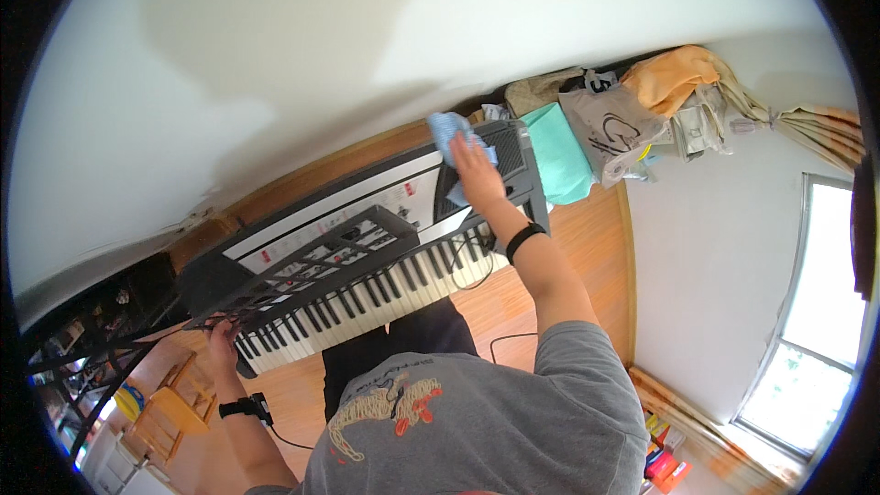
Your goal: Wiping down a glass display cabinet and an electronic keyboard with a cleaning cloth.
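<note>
An electronic keyboard (pixel 385 289) lies at a slant before me, its white and black keys towards my body. My right hand (pixel 476 168) presses a light blue cloth (pixel 447 129) onto the right speaker grille (pixel 510 150), and part of the cloth sticks out beyond the fingers. At the keyboard's left end, my left hand (pixel 221 333) grips the near end of a black openwork panel (pixel 344 247), which looks like a music rest. This panel slants over the control panel and the upper edge of the keys. A thin dark cable (pixel 474 285) loops over the right-hand keys.
A white wall (pixel 275 27) rises behind the keyboard. To the right sit a mint-green cloth item (pixel 558 155), a grey-brown bag (pixel 608 127) and an orange cloth (pixel 670 79). A small wooden chair (pixel 175 412) stands lower left, near a dark metal rack (pixel 103 357). A window (pixel 797 316) is at right.
</note>
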`<state>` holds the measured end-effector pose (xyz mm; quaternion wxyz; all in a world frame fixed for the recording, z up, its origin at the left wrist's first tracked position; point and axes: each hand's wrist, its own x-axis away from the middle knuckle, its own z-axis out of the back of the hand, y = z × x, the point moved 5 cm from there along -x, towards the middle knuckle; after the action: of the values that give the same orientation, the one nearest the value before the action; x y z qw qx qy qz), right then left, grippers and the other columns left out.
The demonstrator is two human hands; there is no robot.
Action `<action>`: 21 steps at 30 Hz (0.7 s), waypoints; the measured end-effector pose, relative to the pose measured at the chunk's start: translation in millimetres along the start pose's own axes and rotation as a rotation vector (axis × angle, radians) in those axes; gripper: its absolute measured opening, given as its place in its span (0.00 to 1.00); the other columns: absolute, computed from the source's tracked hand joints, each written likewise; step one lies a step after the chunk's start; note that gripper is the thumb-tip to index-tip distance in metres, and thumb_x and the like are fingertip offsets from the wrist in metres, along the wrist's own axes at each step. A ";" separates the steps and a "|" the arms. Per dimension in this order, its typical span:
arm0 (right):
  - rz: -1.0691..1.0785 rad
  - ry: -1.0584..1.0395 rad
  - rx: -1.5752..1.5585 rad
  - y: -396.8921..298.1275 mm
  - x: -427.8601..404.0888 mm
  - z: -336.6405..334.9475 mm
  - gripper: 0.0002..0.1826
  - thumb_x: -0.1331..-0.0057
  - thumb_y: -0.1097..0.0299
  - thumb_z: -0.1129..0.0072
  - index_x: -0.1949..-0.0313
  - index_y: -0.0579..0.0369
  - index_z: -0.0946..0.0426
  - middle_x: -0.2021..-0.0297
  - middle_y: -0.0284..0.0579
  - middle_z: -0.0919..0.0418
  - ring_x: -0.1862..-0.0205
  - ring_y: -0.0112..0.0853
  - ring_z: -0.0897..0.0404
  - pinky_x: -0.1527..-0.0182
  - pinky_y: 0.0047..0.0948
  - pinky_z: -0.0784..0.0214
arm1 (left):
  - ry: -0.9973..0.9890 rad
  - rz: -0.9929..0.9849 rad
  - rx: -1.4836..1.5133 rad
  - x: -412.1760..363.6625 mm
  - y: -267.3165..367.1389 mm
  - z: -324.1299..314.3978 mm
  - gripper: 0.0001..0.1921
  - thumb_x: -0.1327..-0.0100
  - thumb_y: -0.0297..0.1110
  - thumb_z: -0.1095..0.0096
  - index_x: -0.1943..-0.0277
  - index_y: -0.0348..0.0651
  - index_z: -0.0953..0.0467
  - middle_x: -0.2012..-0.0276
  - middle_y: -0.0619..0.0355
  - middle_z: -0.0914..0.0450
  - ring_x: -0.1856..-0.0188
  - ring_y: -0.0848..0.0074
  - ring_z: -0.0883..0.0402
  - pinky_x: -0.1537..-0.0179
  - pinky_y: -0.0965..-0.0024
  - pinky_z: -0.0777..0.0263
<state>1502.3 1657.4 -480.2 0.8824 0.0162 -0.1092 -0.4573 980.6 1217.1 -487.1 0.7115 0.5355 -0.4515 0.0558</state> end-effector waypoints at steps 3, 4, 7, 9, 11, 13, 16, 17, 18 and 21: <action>-0.335 0.063 -0.295 76.6 -3.3 -13.2 0.39 0.38 0.81 0.54 0.27 0.56 0.51 0.24 0.48 0.55 0.27 0.51 0.45 0.29 0.41 0.46 | 0.015 0.074 -0.145 6.0 2.9 -40.5 0.08 0.44 0.22 0.46 0.61 0.45 0.31 0.63 0.58 0.24 0.59 0.70 0.20 0.58 0.65 0.24; -0.408 0.111 -0.414 94.5 -5.7 -17.8 0.36 0.38 0.81 0.55 0.28 0.55 0.47 0.26 0.50 0.50 0.30 0.52 0.41 0.32 0.43 0.42 | 0.011 0.070 -0.154 6.9 5.1 -58.3 0.08 0.44 0.22 0.46 0.61 0.45 0.31 0.63 0.58 0.24 0.59 0.70 0.20 0.58 0.65 0.24; -0.408 0.175 -0.671 121.1 -17.1 -29.2 0.34 0.38 0.81 0.56 0.30 0.50 0.42 0.28 0.49 0.44 0.32 0.51 0.37 0.34 0.43 0.38 | 0.119 0.102 -0.257 13.2 -0.6 -112.5 0.07 0.45 0.25 0.46 0.62 0.43 0.30 0.67 0.58 0.23 0.64 0.71 0.20 0.67 0.64 0.25; -0.396 0.202 -0.770 129.8 -19.5 -27.4 0.33 0.37 0.81 0.57 0.32 0.45 0.38 0.31 0.48 0.39 0.34 0.51 0.35 0.35 0.42 0.37 | 0.086 0.072 -0.300 12.1 0.4 -141.3 0.06 0.47 0.26 0.46 0.64 0.42 0.30 0.68 0.57 0.22 0.64 0.71 0.20 0.66 0.65 0.26; -0.253 0.162 -0.745 125.8 -19.2 -25.7 0.34 0.38 0.82 0.56 0.32 0.42 0.37 0.30 0.44 0.39 0.35 0.51 0.34 0.36 0.42 0.36 | 0.023 0.205 -0.387 7.2 -5.0 -150.5 0.07 0.49 0.28 0.46 0.65 0.41 0.30 0.68 0.56 0.23 0.63 0.71 0.21 0.65 0.63 0.25; -0.275 0.123 -0.795 135.3 4.7 -26.6 0.34 0.38 0.83 0.56 0.33 0.41 0.35 0.29 0.46 0.41 0.36 0.52 0.33 0.37 0.44 0.35 | 0.037 0.167 -0.435 7.0 -2.7 -180.2 0.09 0.50 0.31 0.46 0.65 0.41 0.30 0.68 0.57 0.23 0.64 0.71 0.21 0.67 0.61 0.25; -0.140 0.195 -0.699 139.2 67.4 -43.1 0.36 0.40 0.83 0.51 0.33 0.39 0.35 0.29 0.46 0.42 0.36 0.51 0.31 0.41 0.43 0.31 | 0.092 0.239 -0.569 6.0 -1.2 -193.4 0.14 0.52 0.33 0.47 0.59 0.42 0.29 0.68 0.57 0.22 0.64 0.69 0.21 0.66 0.57 0.26; -0.125 0.180 -0.702 141.4 96.3 -51.7 0.37 0.41 0.84 0.50 0.32 0.39 0.35 0.28 0.46 0.43 0.37 0.51 0.30 0.42 0.43 0.30 | 0.087 0.238 -0.573 5.6 -3.3 -199.3 0.14 0.52 0.33 0.47 0.59 0.42 0.29 0.68 0.57 0.22 0.64 0.69 0.21 0.66 0.57 0.26; -0.140 0.133 -0.706 145.5 127.1 -62.6 0.38 0.41 0.84 0.50 0.32 0.39 0.35 0.28 0.46 0.44 0.37 0.51 0.30 0.41 0.43 0.30 | 0.153 0.246 -0.599 4.4 -3.1 -205.6 0.17 0.52 0.33 0.47 0.57 0.42 0.29 0.68 0.57 0.22 0.64 0.68 0.21 0.67 0.56 0.27; -0.169 0.068 -0.804 136.3 170.5 -70.8 0.37 0.40 0.83 0.50 0.31 0.42 0.36 0.28 0.47 0.43 0.37 0.52 0.30 0.40 0.43 0.32 | 0.215 0.290 -0.665 2.3 -8.4 -179.1 0.22 0.52 0.32 0.47 0.50 0.44 0.30 0.65 0.57 0.22 0.63 0.66 0.21 0.68 0.51 0.28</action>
<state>1721.6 1593.4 -501.4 0.7808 -0.3059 0.1092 -0.5337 1091.1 1358.1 -494.9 0.8744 0.1970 -0.4389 0.0623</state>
